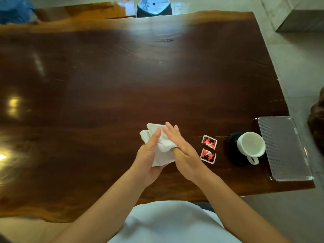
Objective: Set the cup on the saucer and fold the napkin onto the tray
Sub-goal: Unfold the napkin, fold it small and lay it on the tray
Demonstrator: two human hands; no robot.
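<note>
A pale tiled floor surrounds a long slab of dark, glossy wood, the worktop [122, 85], its far and near edges left in lighter raw timber; a blue-grey stool [153, 7] stands beyond the far edge and window glare streaks the polish on the left.

Near the middle of the near side, the left hand [149, 155] has its grip closed around a white napkin [162, 146], thumb across the top and the paper lying in the palm, lifted off the wood as far as can be judged. The right hand [184, 151] lies flat and open against the napkin's right side, fingers straight, pressing rather than grasping; it holds nothing of its own.

The relation that matters is sideways. The clear ribbed tray [284, 149] lies well to the right of the napkin, at the worktop's right end, with its long axis running away from the person. The right hand is the nearer one to it. Between napkin and tray lie two red-and-black sachets [208, 149], then the white cup [251, 145], handle toward the person, already seated on a dark saucer [232, 148] just beside the tray's left edge.

So the cup step looks done and the fold appears under way. Carrying the napkin over will probably mean passing above the sachets and the cup.
</note>
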